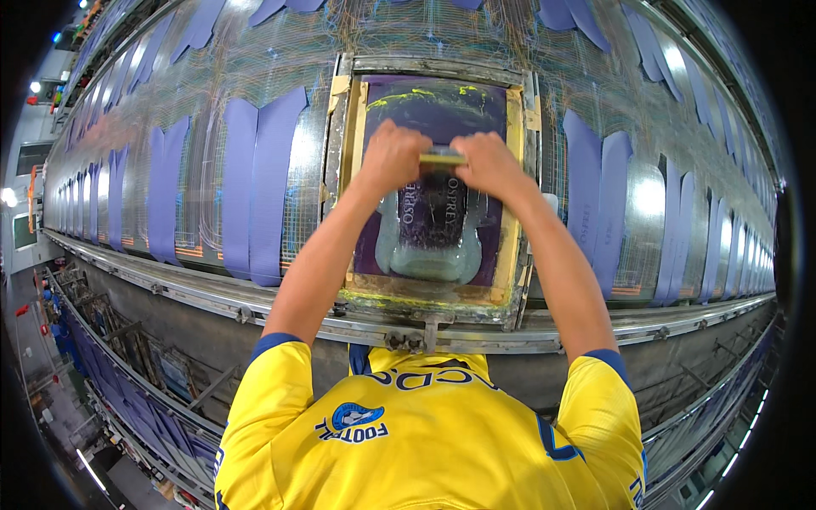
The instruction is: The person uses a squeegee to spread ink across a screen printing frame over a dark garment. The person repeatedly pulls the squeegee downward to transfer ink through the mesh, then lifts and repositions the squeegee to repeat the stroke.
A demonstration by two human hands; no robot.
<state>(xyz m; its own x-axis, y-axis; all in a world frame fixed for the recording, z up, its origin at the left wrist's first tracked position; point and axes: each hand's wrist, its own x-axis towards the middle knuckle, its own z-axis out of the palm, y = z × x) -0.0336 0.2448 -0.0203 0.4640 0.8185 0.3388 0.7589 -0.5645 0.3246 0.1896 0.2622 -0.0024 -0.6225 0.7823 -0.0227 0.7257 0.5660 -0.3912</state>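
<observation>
Both my hands are closed round the handle of a squeegee [443, 159], which lies across the upper part of a printing screen. My left hand [394, 158] grips its left end and my right hand [487, 164] its right end. The screen's metal frame [429, 65] is edged with yellowish tape and rests on the long table. Pale, wet ink [429, 265] spreads over the dark purple mesh [382, 251] below and beside the squeegee. A dark strip with lettering shows through the middle. Smears of yellow mark the mesh's far end. The squeegee's blade is mostly hidden by my hands.
Cut purple fabric pieces [276, 183] lie in pairs along the table at left, and more fabric pieces [583, 204] at right. A metal rail [187, 285] runs along the table's near edge. Behind me stands another rack [144, 382] hung with purple pieces.
</observation>
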